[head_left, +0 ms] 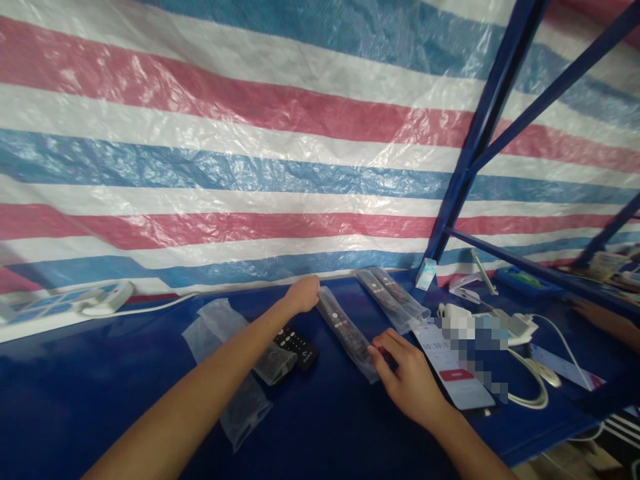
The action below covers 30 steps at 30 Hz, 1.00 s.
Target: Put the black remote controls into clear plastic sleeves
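Note:
A black remote control (344,328) lies inside a clear plastic bag (369,368) on the blue tabletop, slanting away from me. My left hand (303,295) is closed at the bag's far end, its fingers mostly hidden behind the hand. At the near end, the curled fingers of my right hand (407,373) pinch the bag's edge. Left of it rests a bare black remote control (299,347), partly hidden by my left forearm and a plastic bag (275,363). Two more bagged remote controls (387,293) lie side by side farther back.
A lit phone (457,367) lies right of my right hand, near white cables (537,393). A small box (426,274) stands by the blue metal frame (457,173). A white power strip (107,300) sits at left. Another person's arm (607,321) shows at far right.

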Tool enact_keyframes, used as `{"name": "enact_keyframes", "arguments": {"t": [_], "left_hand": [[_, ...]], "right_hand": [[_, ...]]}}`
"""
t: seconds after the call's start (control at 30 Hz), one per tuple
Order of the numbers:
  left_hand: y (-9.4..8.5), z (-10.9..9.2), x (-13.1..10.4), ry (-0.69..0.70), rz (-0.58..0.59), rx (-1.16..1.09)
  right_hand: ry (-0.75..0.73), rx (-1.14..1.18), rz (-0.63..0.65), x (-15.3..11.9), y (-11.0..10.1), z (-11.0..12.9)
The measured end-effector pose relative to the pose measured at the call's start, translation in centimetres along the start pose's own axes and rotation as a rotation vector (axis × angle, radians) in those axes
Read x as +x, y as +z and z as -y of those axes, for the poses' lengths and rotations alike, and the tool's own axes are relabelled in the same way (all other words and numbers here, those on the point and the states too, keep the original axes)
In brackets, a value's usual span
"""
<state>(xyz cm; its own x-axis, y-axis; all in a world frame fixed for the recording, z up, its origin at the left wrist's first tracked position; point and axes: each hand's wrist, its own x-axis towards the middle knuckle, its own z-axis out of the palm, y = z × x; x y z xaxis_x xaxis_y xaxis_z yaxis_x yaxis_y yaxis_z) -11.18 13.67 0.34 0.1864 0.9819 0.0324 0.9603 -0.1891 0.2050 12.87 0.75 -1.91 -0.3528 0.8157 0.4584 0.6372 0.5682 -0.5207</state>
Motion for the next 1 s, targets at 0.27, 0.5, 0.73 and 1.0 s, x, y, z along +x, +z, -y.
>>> {"name": "enact_keyframes", "arguments": {"t": [0.27,0.5,0.73,1.0], "left_hand": [[0.0,-0.2,-0.3,-0.036,-0.066,0.048],[-2.5,-2.0,-2.3,-0.040,-0.244,0.093],[-8.0,-4.7,-4.4,0.110,-0.413,0.050],[-12.9,-8.2,-7.3,0.323,-0.587,-0.029]], "right_hand": [[0.004,-0.021,-0.013,-0.1,0.1,-0.2],[0.017,-0.061,-0.154,-0.1,0.5,-1.2],[0.095,-0.118,-0.160,-0.1,0.5,-1.8],[0.172,-0.112,-0.023,-0.2,-0.1,-0.5]]}}
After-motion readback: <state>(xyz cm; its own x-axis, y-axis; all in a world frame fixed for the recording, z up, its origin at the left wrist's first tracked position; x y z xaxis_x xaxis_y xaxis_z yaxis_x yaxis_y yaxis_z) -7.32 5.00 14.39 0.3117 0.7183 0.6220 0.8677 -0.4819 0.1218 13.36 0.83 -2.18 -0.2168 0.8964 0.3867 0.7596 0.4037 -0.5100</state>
